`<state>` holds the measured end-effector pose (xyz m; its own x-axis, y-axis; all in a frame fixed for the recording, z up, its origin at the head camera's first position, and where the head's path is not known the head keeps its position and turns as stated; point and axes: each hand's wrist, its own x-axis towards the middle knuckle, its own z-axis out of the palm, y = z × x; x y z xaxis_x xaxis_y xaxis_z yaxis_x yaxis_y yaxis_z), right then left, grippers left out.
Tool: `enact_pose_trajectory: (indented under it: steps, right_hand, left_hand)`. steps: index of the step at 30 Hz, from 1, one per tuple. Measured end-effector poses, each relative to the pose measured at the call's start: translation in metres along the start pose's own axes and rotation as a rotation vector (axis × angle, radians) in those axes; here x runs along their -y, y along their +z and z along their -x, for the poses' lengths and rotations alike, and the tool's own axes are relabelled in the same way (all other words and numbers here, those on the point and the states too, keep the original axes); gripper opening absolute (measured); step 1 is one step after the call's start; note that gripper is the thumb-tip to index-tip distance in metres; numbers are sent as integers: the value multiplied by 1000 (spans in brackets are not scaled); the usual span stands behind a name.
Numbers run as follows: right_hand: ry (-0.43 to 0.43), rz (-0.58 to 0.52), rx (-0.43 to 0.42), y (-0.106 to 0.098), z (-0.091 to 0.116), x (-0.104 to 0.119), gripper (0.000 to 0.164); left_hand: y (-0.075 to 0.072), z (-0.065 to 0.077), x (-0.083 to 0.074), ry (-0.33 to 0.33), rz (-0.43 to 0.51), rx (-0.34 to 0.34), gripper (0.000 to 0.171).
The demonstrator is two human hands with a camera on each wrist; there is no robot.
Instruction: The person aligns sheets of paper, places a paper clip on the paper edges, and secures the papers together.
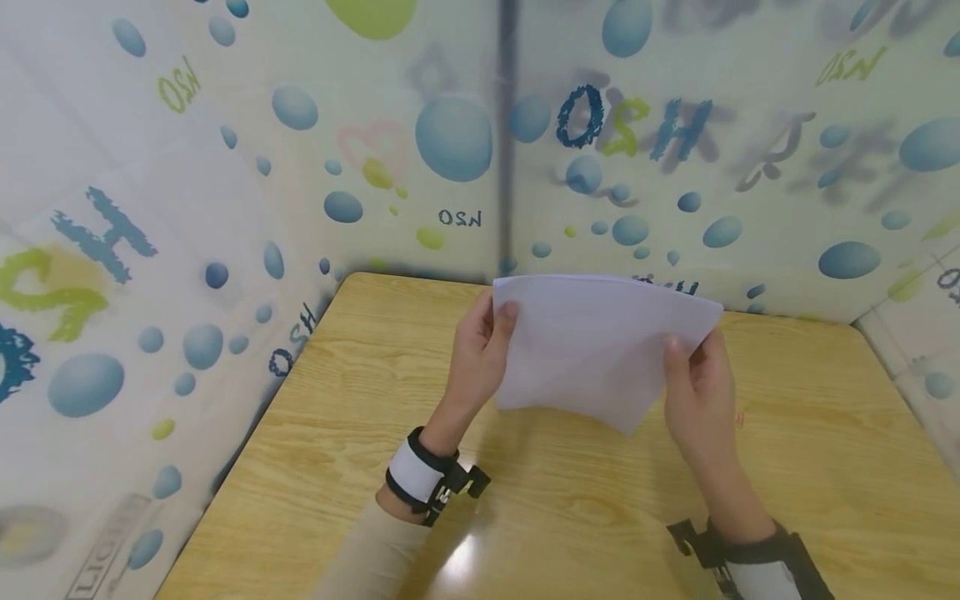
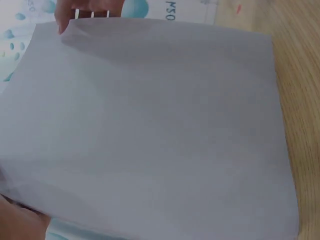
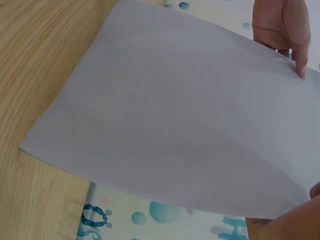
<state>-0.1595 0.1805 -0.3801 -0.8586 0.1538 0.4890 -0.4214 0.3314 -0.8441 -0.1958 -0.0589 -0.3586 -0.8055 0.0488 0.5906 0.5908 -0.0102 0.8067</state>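
Both hands hold up a white sheet of paper (image 1: 585, 350) above the table, its upper edge tilted away from the head camera. The left hand (image 1: 480, 350) grips its left side, thumb on the near face and fingers behind. On the right side, the right hand (image 1: 701, 392) pinches the paper the same way, and the sheet bends slightly there. The blank near face of the paper (image 2: 160, 125) fills most of the left wrist view. In the right wrist view, the left hand (image 3: 285, 27) appears at the far edge of the paper. Fingers behind the sheet are mostly hidden.
A wooden table (image 1: 337, 417) lies beneath the hands. Light fabric walls (image 1: 375, 108) printed with bubbles and letters stand along its back and sides. Each wrist wears a strap with a small camera mount, such as the left strap (image 1: 416, 475).
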Motion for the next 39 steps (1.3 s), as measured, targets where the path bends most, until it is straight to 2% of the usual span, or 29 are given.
enact_pose_trajectory:
  steps: [7, 13, 18, 25, 31, 36, 39]
  right_hand:
    - [28, 27, -21, 4, 0, 3, 35]
    - [85, 121, -100, 3, -1, -2, 33]
    - [132, 103, -62, 5, 3, -7, 34]
    - [70, 52, -65, 5, 3, -9, 33]
    - [17, 38, -49, 0, 0, -3, 28]
    - [-6, 44, -25, -3, -1, 0, 26]
    - [-15, 48, -33, -3, -1, 1, 27]
  left_hand:
    - [6, 1, -1, 59, -45, -13, 19]
    - [8, 2, 2, 15, -24, -21, 14]
    - [8, 6, 5, -32, -44, -21, 16]
    - [7, 6, 5, -31, -34, 13, 17]
    - [-1, 2, -7, 30, -65, 44, 18]
    - [-2, -2, -17, 42, -76, 41, 18]
    - [-1, -4, -2, 58, -72, 50, 19]
